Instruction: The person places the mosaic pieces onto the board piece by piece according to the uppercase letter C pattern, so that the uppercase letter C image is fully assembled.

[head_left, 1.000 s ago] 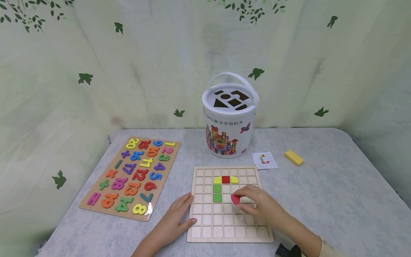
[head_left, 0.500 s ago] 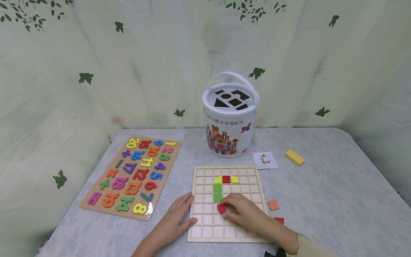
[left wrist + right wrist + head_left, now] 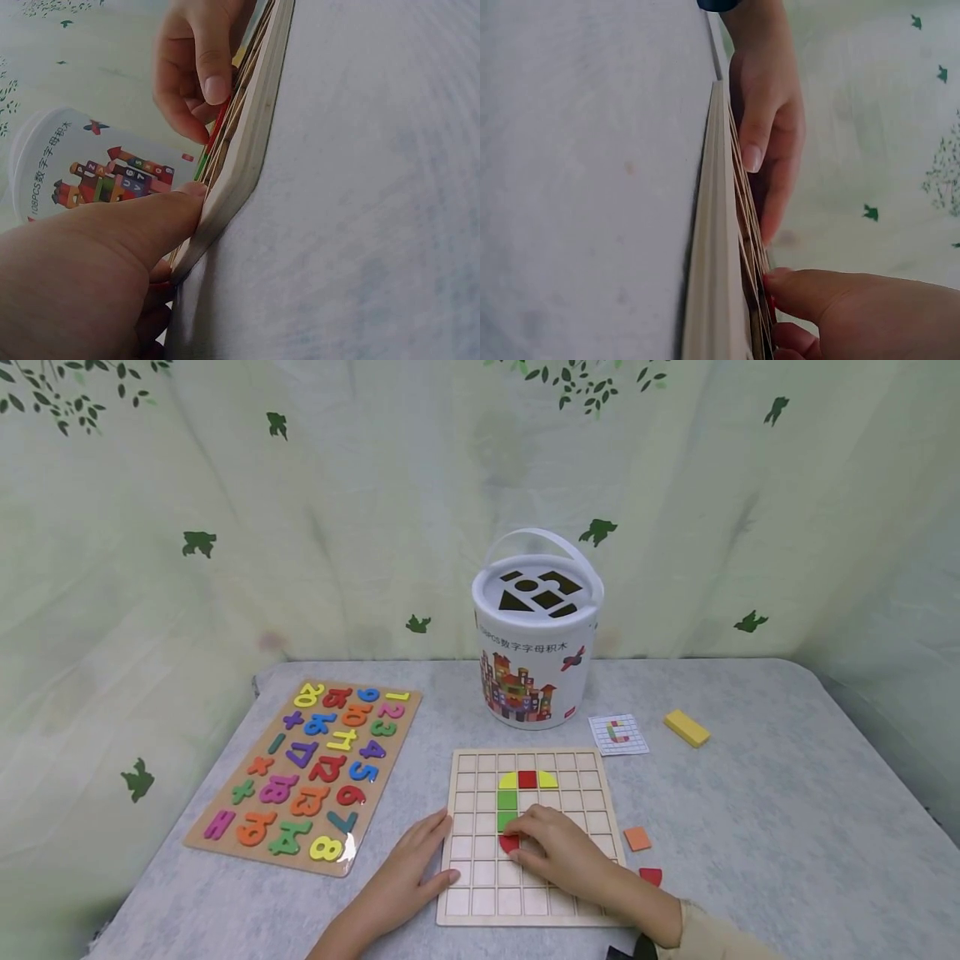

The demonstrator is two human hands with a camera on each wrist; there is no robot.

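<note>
A wooden grid board (image 3: 480,893) lies flat in front of me. On it a yellow, red and yellow row (image 3: 527,779) tops a green column (image 3: 507,802). My right hand (image 3: 551,852) holds a red piece (image 3: 509,842) with curled fingertips in the cell just below the green column. The left wrist view shows those fingers (image 3: 199,67) round the red piece's edge (image 3: 218,127). My left hand (image 3: 408,864) rests with straight fingers against the board's left edge. Its thumb (image 3: 142,225) touches the rim (image 3: 247,150).
A white lidded bucket (image 3: 536,643) stands behind the board. A number puzzle board (image 3: 315,768) lies to the left. A pattern card (image 3: 618,733) and a yellow block (image 3: 686,727) lie at the back right. An orange square (image 3: 638,838) and a red piece (image 3: 651,876) lie right of the board.
My right hand has carried the red piece leftward from the board's right middle to the cell under the green column. This uncovered the orange and red pieces. My left hand has stayed put.
</note>
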